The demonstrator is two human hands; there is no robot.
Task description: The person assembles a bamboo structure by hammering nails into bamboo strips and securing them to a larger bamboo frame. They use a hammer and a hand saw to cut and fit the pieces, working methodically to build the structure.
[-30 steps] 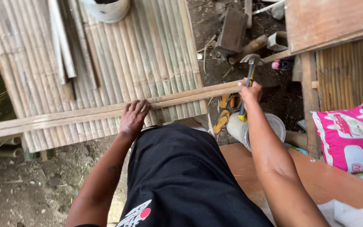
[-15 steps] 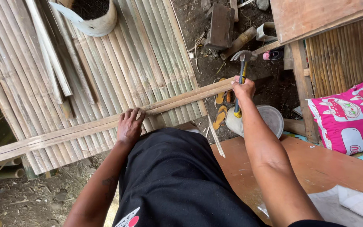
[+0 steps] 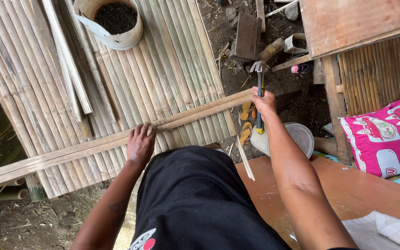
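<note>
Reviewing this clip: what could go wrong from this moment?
1. The left hand presses on the long bamboo strip that the hammer in the right hand is raised beside; a stray blow might catch fingers.
2. The strip juts past the bamboo panel unsupported, so it could bounce or split.
3. Loose slats might slide.

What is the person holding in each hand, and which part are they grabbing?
The right hand grips a hammer low on its handle, head raised. The left hand holds nothing; it presses flat on a long bamboo strip.
</note>
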